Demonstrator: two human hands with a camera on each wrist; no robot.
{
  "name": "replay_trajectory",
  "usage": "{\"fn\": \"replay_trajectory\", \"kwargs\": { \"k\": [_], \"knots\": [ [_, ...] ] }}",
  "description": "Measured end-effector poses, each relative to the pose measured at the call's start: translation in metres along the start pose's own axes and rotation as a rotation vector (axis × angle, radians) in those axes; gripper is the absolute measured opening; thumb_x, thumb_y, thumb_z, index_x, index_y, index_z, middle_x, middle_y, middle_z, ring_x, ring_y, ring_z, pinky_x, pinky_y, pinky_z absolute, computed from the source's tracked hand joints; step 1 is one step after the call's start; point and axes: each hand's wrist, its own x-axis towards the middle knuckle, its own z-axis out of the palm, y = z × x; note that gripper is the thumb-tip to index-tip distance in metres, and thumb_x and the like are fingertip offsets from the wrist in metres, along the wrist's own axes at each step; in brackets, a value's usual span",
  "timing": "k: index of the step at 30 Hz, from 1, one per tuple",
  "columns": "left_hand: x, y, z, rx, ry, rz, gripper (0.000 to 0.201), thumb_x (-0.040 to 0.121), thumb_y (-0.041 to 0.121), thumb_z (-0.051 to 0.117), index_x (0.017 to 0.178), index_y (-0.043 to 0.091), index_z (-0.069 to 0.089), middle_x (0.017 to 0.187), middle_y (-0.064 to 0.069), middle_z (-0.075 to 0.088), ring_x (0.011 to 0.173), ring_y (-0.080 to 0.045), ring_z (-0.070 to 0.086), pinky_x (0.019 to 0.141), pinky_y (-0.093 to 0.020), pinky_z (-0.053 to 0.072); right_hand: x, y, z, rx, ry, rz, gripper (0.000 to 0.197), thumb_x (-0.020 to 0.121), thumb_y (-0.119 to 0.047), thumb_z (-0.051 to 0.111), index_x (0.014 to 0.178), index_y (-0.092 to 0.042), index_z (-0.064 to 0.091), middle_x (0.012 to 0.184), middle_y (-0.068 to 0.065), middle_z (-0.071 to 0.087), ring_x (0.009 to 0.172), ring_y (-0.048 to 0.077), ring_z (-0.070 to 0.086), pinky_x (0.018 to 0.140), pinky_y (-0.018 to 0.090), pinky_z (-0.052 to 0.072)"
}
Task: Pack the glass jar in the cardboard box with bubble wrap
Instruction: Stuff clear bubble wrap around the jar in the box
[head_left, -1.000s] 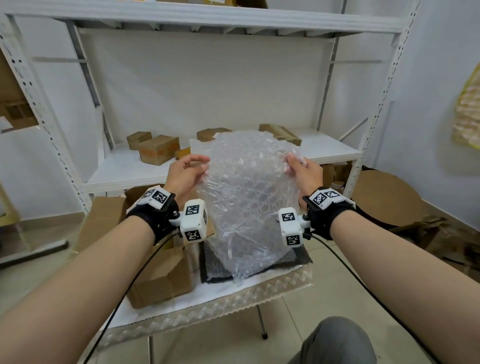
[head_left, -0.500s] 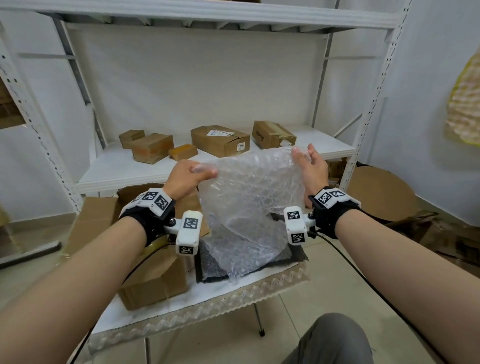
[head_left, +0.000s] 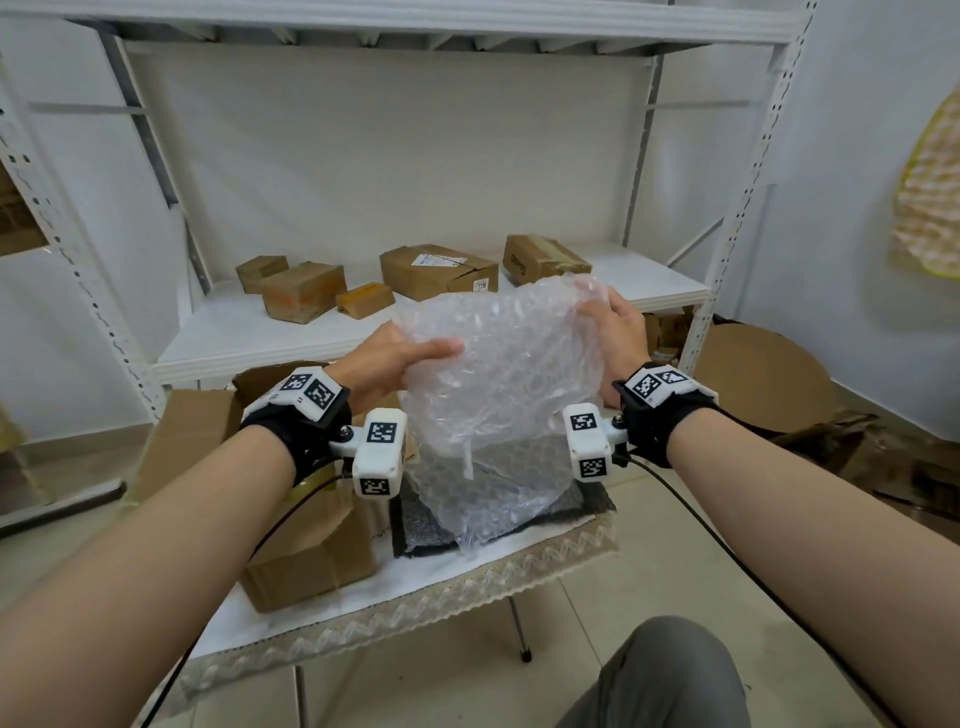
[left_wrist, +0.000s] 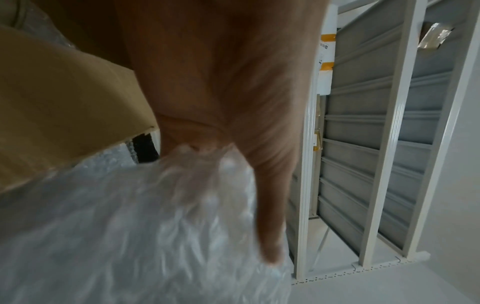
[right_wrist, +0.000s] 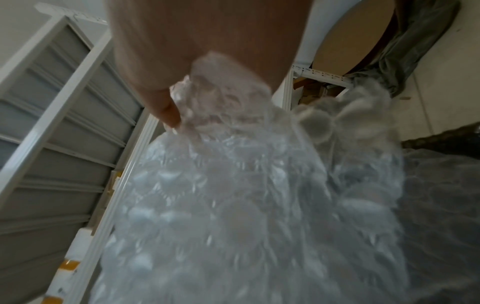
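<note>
A clear sheet of bubble wrap (head_left: 498, 395) hangs between my hands above the small table, its lower end draped on a black mat (head_left: 566, 504). My left hand (head_left: 395, 358) pinches its upper left edge, thumb laid across the front. My right hand (head_left: 613, 325) grips the upper right corner. The wrist views show the bubble wrap (left_wrist: 145, 222) under my left thumb and the same bubble wrap (right_wrist: 233, 205) bunched in my right fingers. An open cardboard box (head_left: 306, 551) sits on the table at the left, below my left wrist. No glass jar is visible.
The table (head_left: 467, 582) has a white cloth and lace edge. Behind it stands a white metal shelf (head_left: 270, 332) with several small cardboard boxes (head_left: 439, 270). Flattened cardboard (head_left: 753, 369) and dark material lie on the floor at right. My knee (head_left: 665, 675) is below.
My hands have lowered the bubble wrap; the sheet now sags and folds instead of hanging tall and flat. The shelf boxes behind have come into sight.
</note>
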Motion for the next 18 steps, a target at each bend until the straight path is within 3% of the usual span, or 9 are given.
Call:
{"fn": "replay_trajectory", "kwargs": {
  "k": [3, 5, 8, 11, 14, 18],
  "knots": [
    [0.003, -0.003, -0.002, 0.008, -0.008, -0.048, 0.058, 0.074, 0.003, 0.081, 0.125, 0.008, 0.055, 0.112, -0.014, 0.071, 0.103, -0.029, 0.070, 0.079, -0.039, 0.059, 0.003, -0.006, -0.002, 0.059, -0.048, 0.071, 0.033, 0.080, -0.014, 0.057, 0.107, -0.022, 0.074, 0.113, 0.017, 0.068, 0.107, 0.035, 0.065, 0.097, 0.051, 0.051],
    [0.007, -0.004, -0.003, -0.061, 0.086, -0.034, 0.064, 0.072, -0.006, 0.079, 0.128, 0.008, 0.051, 0.113, -0.014, 0.070, 0.104, -0.031, 0.069, 0.080, -0.041, 0.059, 0.003, -0.005, -0.004, 0.027, -0.130, 0.108, 0.036, 0.080, -0.024, 0.059, 0.114, -0.030, 0.071, 0.125, 0.011, 0.065, 0.115, 0.033, 0.062, 0.098, 0.055, 0.050],
    [0.010, -0.004, -0.007, -0.178, 0.212, -0.045, 0.072, 0.069, -0.005, 0.081, 0.132, 0.010, 0.048, 0.117, -0.015, 0.069, 0.099, -0.030, 0.071, 0.075, -0.042, 0.060, -0.001, 0.002, -0.005, 0.072, -0.234, 0.178, 0.041, 0.096, -0.029, 0.051, 0.138, -0.028, 0.051, 0.135, 0.004, 0.060, 0.121, 0.026, 0.060, 0.101, 0.050, 0.048],
    [0.009, 0.000, -0.009, -0.216, 0.310, -0.045, 0.058, 0.076, 0.006, 0.080, 0.127, 0.010, 0.053, 0.112, -0.013, 0.070, 0.086, -0.025, 0.074, 0.063, -0.035, 0.060, -0.002, 0.010, -0.006, 0.094, -0.311, 0.246, 0.051, 0.101, -0.033, 0.043, 0.150, -0.033, 0.031, 0.146, 0.003, 0.050, 0.130, 0.025, 0.052, 0.108, 0.052, 0.041],
    [0.008, 0.002, -0.011, -0.209, 0.338, -0.015, 0.046, 0.084, 0.010, 0.075, 0.126, 0.008, 0.056, 0.106, -0.011, 0.071, 0.064, -0.013, 0.074, 0.047, -0.023, 0.055, -0.002, 0.014, -0.007, 0.077, -0.327, 0.248, 0.062, 0.097, -0.010, 0.042, 0.151, -0.037, 0.028, 0.143, 0.003, 0.050, 0.127, 0.028, 0.053, 0.105, 0.052, 0.044],
    [0.009, -0.001, -0.015, -0.166, 0.357, -0.007, 0.039, 0.092, 0.011, 0.065, 0.129, 0.006, 0.053, 0.099, -0.007, 0.069, 0.060, -0.008, 0.071, 0.046, -0.019, 0.053, -0.001, 0.019, -0.007, 0.149, -0.370, 0.224, 0.079, 0.089, 0.009, 0.049, 0.149, -0.038, 0.032, 0.140, 0.008, 0.053, 0.124, 0.033, 0.056, 0.100, 0.059, 0.046]
  ]
}}
